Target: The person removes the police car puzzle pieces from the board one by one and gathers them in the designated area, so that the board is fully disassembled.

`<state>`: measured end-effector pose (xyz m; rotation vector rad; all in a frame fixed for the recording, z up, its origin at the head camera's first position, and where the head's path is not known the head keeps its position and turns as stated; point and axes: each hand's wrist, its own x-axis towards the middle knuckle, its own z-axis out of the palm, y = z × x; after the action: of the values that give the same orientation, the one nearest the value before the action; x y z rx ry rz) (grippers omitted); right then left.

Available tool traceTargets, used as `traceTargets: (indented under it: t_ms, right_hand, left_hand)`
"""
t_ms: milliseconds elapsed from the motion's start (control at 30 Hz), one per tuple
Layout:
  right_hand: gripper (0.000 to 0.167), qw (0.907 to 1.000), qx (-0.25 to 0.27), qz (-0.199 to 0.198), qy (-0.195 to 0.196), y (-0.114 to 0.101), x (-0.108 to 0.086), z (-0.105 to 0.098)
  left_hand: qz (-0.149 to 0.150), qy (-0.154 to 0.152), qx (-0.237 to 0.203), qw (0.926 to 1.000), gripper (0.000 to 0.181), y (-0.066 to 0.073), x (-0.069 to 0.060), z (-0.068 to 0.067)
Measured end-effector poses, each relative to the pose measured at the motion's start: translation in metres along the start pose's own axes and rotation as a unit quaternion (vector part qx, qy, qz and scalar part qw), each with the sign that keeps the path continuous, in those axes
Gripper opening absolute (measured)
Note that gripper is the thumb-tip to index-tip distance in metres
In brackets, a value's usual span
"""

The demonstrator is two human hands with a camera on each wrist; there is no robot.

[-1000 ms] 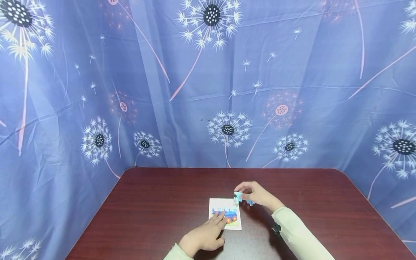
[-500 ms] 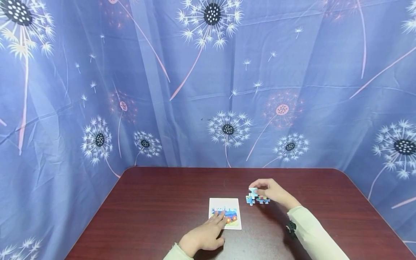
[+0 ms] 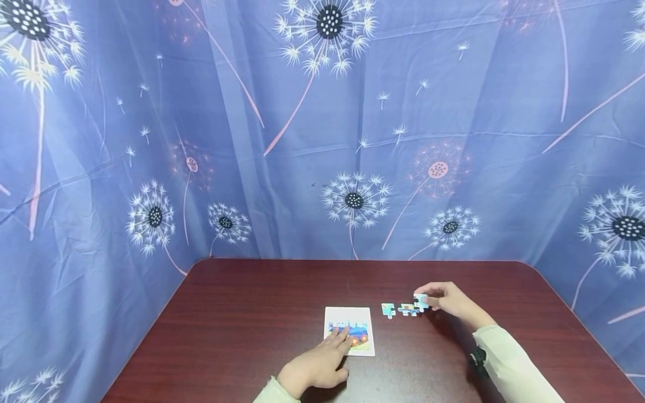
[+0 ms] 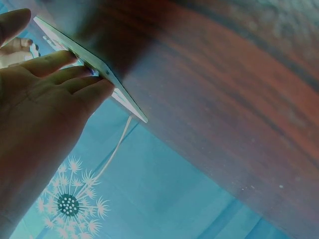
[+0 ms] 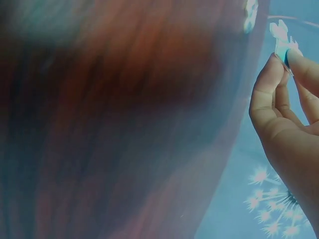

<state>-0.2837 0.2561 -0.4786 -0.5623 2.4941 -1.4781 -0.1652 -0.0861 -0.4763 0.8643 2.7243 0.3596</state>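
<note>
My left hand [image 3: 321,361] lies with straight fingers on the lower left of a white puzzle board [image 3: 347,313], which shows a blue vehicle with red-orange wheels. In the left wrist view those fingers press on the thin board [image 4: 134,109]. Off to the right, my right hand [image 3: 450,302] pinches a light blue puzzle piece [image 3: 420,300] between thumb and fingers. The right wrist view shows that piece [image 5: 282,45] held at the fingertips, above the table. Just left of the hand, a multicoloured puzzle piece [image 3: 408,309] lies on the table, and a light blue puzzle piece [image 3: 388,310] lies farther left.
The dark red-brown wooden table [image 3: 242,313] has rounded far corners. Behind and beside it hangs a blue curtain [image 3: 302,212] with a dandelion print.
My right hand has carried the pinched piece rightward from the board's upper right corner, past two loose pieces that now show on the table. My left hand and the board have stayed put.
</note>
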Motion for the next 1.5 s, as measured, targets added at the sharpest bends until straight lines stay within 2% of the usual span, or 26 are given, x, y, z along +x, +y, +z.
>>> traceTargets:
  t_ms: [200,333,567,833,1000,1133,1500]
  right_hand:
    - [0.024,0.9993,0.006,0.035,0.009,0.013,-0.006,-0.006]
    - [0.023,0.9990,0.002,0.044,0.011,0.018,-0.007,-0.008]
    - [0.021,0.9990,-0.034,0.026,0.013,0.022,-0.009,-0.009]
    - [0.018,0.9960,-0.069,0.041,0.039,0.018,-0.010,-0.007]
    - [0.017,0.9948,-0.089,0.020,0.045,0.021,-0.009,-0.006]
    - [0.016,0.9939,-0.101,0.001,0.044,0.024,-0.008,-0.005]
    - [0.016,0.9934,-0.105,0.001,0.047,0.025,-0.006,-0.004]
  left_hand:
    - [0.000,0.001,0.003,1.0000,0.063,0.001,0.000,-0.001]
    - [-0.002,-0.003,0.000,1.0000,0.063,0.000,0.001,0.000]
    - [0.001,-0.003,-0.002,1.0000,0.062,-0.001,0.001,0.000]
    - [0.000,-0.002,0.005,1.0000,0.062,0.000,0.002,-0.002]
    - [0.011,0.001,0.006,0.9999,0.063,-0.002,0.002,0.000]
    - [0.013,-0.002,-0.013,0.9998,0.064,-0.004,0.001,0.001]
    - [0.011,-0.007,-0.043,0.9990,0.065,-0.003,-0.002,-0.001]
